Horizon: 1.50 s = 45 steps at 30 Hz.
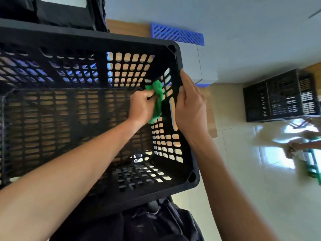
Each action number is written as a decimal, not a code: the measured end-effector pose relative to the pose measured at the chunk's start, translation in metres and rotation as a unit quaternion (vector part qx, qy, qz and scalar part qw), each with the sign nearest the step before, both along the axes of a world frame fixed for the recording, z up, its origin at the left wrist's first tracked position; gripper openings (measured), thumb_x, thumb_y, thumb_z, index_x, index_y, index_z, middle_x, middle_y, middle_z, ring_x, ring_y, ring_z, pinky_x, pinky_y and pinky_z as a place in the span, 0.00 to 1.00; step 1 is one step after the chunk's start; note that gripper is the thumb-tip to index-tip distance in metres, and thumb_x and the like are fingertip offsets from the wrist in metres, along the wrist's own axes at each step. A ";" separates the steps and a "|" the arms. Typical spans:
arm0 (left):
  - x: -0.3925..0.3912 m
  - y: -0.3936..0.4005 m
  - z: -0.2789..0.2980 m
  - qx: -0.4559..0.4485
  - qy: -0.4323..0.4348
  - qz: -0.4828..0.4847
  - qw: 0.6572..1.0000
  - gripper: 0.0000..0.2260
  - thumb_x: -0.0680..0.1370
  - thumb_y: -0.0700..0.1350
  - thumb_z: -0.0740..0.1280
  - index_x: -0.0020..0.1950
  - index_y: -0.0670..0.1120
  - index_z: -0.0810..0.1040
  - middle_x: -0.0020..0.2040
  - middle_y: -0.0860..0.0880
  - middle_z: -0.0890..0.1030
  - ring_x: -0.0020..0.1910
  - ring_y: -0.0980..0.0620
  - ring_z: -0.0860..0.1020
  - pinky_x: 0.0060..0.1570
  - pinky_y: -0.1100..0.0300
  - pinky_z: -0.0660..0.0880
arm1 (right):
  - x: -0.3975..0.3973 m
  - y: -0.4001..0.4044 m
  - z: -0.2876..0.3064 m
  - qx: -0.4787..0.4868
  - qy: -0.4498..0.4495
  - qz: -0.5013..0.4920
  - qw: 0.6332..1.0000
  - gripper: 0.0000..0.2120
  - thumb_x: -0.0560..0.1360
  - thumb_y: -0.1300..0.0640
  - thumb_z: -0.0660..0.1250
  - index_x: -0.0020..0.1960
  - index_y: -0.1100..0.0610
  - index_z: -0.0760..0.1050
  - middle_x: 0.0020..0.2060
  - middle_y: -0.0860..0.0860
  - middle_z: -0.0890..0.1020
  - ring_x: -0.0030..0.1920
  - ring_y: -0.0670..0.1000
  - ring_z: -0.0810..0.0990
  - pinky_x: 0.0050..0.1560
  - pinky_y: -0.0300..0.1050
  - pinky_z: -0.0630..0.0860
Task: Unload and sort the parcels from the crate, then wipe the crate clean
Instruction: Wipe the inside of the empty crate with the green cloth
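A large black perforated plastic crate [86,37] fills the left and middle of the view, with nothing lying inside it. My left hand [141,106] reaches down into the crate and is closed on a crumpled green cloth [158,100], which presses against the inner face of the crate's right wall. From outside, my right hand [190,103] grips that right wall near its rim, beside the handle slot.
A blue lattice crate panel [177,33] lies beyond the crate on a wooden surface. A grey box [192,63] sits just right of the crate. A second black crate [279,96] stands at far right on the glossy tiled floor. Dark fabric bunches below the crate.
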State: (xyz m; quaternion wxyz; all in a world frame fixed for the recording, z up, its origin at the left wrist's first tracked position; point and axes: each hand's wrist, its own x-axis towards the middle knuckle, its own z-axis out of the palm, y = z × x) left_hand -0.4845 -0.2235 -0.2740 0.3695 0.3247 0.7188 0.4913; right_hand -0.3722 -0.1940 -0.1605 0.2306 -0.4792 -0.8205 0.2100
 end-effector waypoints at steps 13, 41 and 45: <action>-0.006 0.033 0.003 0.015 -0.415 0.211 0.885 0.06 0.78 0.43 0.67 0.48 0.48 0.84 0.45 0.43 0.84 0.46 0.43 0.81 0.50 0.47 0.79 | 0.004 0.007 -0.007 0.016 0.005 -0.046 0.999 0.21 0.81 0.68 0.59 0.73 0.62 0.73 0.33 0.39 0.72 0.31 0.40 0.70 0.35 0.27 0.62; 0.041 0.017 -0.038 0.003 -0.226 0.135 0.965 0.19 0.84 0.44 0.59 0.75 0.45 0.72 0.66 0.49 0.78 0.65 0.54 0.75 0.69 0.57 0.71 | 0.005 0.006 -0.007 0.031 0.013 -0.038 0.999 0.20 0.81 0.69 0.59 0.72 0.62 0.73 0.32 0.37 0.68 0.29 0.40 0.66 0.35 0.29 0.60; 0.039 0.007 -0.011 0.097 -0.208 0.124 0.965 0.21 0.83 0.38 0.59 0.77 0.40 0.70 0.71 0.47 0.76 0.71 0.55 0.73 0.75 0.56 0.68 | 0.005 0.006 -0.006 0.015 0.015 -0.045 0.999 0.21 0.81 0.67 0.59 0.73 0.61 0.74 0.31 0.44 0.72 0.29 0.41 0.64 0.34 0.33 0.61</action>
